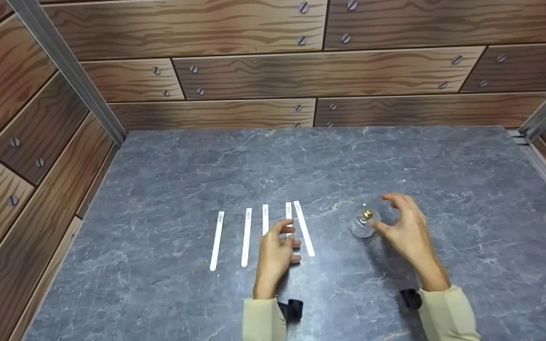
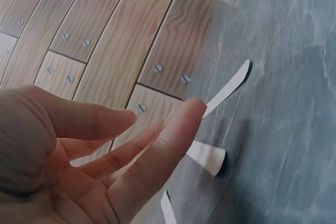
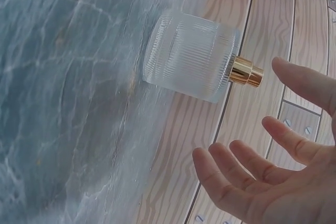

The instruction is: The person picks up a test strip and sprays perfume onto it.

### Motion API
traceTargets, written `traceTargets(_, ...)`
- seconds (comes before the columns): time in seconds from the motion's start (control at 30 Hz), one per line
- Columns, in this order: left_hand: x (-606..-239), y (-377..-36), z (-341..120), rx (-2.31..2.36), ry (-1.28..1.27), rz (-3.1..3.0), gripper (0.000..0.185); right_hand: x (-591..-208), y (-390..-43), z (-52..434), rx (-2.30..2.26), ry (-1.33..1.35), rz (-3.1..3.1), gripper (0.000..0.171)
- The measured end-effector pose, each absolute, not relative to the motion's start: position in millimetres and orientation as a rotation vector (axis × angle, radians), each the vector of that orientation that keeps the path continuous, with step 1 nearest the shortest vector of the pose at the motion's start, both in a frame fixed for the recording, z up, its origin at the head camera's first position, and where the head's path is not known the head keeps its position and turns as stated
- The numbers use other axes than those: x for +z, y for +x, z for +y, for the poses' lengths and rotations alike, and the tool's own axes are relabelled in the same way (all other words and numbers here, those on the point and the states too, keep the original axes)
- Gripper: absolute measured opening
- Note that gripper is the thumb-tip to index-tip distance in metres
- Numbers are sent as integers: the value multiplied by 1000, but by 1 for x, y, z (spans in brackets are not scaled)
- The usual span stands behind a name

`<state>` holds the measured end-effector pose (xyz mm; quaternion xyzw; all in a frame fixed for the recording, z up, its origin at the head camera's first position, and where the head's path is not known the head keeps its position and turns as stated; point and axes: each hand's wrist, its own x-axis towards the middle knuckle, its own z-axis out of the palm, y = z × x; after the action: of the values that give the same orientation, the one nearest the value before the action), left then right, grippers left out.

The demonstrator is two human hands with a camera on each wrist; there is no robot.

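My right hand spread wide beside ribbed glass bottle; fragile, slippery, best gripped round body. Left hand relaxed over paper strips.

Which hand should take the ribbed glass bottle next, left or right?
Right, most likely. The right hand is open beside the bottle, fingers spread toward it, not touching yet. The left hand hovers over the white paper strips, farther from the bottle, and holds nothing.
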<state>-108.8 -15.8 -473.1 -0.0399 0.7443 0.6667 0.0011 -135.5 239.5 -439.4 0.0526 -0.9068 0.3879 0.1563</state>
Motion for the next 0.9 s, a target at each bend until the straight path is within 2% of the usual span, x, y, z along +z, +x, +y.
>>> traceTargets(0.5, -477, -113, -2, 1963, -103, 2422, 38, -446, -129, 244, 1164, 19, -2718, 58)
traceTargets(0.9, -479, -114, 2, 1923, -143, 2498, 43, -447, -126, 249, 1135, 18, -2753, 57)
